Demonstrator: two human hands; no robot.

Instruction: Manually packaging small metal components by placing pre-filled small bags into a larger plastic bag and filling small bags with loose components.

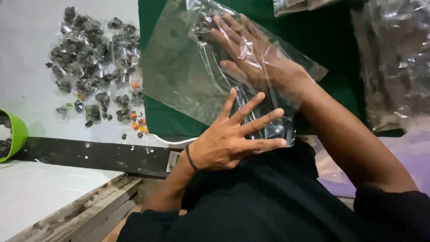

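A large clear plastic bag lies across a green mat and my lap. My right hand is inside the bag, flat, fingers spread toward small dark packets at its far end. My left hand presses flat on the outside of the bag near its opening, fingers spread; a thin dark band circles that wrist.
A heap of small clear packets with dark pieces lies on the white surface at left, with a few orange bits. A green bowl sits at the left edge. More filled plastic bags are stacked at right.
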